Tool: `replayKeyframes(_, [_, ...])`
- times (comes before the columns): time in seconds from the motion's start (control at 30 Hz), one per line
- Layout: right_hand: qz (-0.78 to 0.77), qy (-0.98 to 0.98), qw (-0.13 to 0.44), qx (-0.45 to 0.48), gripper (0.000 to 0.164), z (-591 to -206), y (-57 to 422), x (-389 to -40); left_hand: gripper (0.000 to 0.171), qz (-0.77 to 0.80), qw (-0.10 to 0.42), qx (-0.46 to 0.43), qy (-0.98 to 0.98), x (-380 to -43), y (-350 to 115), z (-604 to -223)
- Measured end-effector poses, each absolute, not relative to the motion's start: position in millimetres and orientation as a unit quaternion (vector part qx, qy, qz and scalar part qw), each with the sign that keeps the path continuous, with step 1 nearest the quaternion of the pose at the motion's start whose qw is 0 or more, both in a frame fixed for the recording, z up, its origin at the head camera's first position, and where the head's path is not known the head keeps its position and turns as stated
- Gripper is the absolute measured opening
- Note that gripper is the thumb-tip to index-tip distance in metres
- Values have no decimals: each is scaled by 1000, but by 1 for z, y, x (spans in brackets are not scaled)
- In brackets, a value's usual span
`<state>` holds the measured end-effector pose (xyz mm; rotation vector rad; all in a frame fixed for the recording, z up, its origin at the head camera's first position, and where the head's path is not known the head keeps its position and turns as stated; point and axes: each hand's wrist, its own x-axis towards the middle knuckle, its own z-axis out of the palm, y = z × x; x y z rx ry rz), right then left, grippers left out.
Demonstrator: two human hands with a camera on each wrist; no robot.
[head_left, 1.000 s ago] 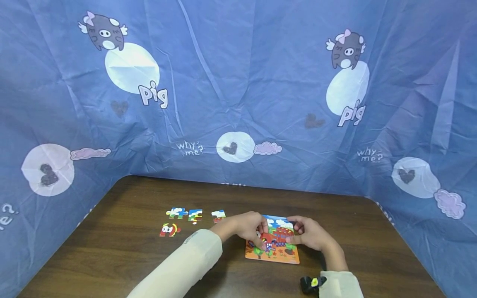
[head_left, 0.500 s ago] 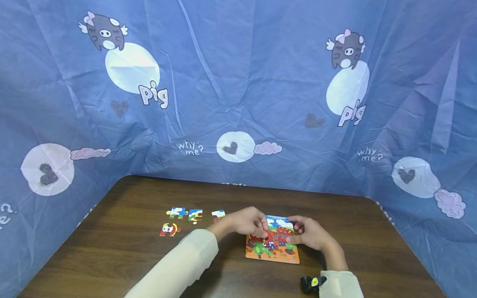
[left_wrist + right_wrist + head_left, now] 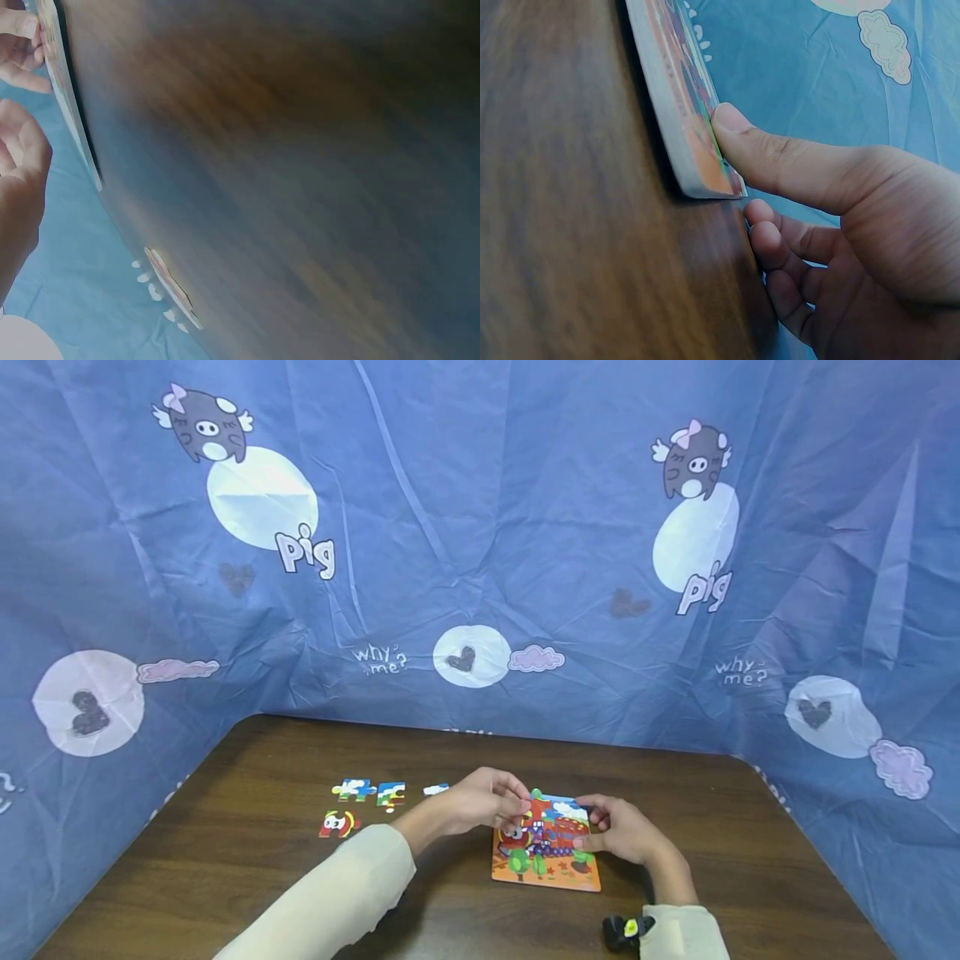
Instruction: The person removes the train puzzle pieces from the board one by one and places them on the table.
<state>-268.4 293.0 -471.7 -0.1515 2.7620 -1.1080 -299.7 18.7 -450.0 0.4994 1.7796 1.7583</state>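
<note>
Four knobbed, card-like loose pieces (image 3: 339, 823) waited toward the wood-grain desk's (image 3: 247, 893) far left corner, unplaced; next, the left hand (image 3: 477, 807) pinched a green-tabbed piece (image 3: 538, 810) over the flat, round-cornered puzzle board (image 3: 547, 882), seemingly mostly filled, and the right hand (image 3: 632, 835) gripped its right edge!

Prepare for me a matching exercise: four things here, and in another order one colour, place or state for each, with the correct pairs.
1. left hand
2. right hand
3. table
4. cloth

A. brown, under the puzzle board
B. blue, printed with pigs
C. pinches a puzzle piece
D. thumb rests on the puzzle board

Pairs: 1-C, 2-D, 3-A, 4-B
</note>
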Motion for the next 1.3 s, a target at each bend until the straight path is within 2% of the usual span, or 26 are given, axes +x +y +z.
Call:
replayKeyframes(0.3, [-377, 921, 80, -50, 65, -472, 293, -268, 14, 681, 264, 163, 663, -290, -5, -450])
replayKeyframes(0.6, [-391, 913, 94, -64, 66, -473, 288, -268, 15, 669, 245, 143, 687, -279, -64, -455])
replayKeyframes(1.0, [-382, 919, 83, -44, 65, -471, 294, -267, 18, 652, 212, 126, 717, -281, -128, -445])
replayKeyframes(1.3, [-378, 921, 83, -49, 66, -472, 294, -268, 21, 608, 198, 126, 758, -281, -157, -446])
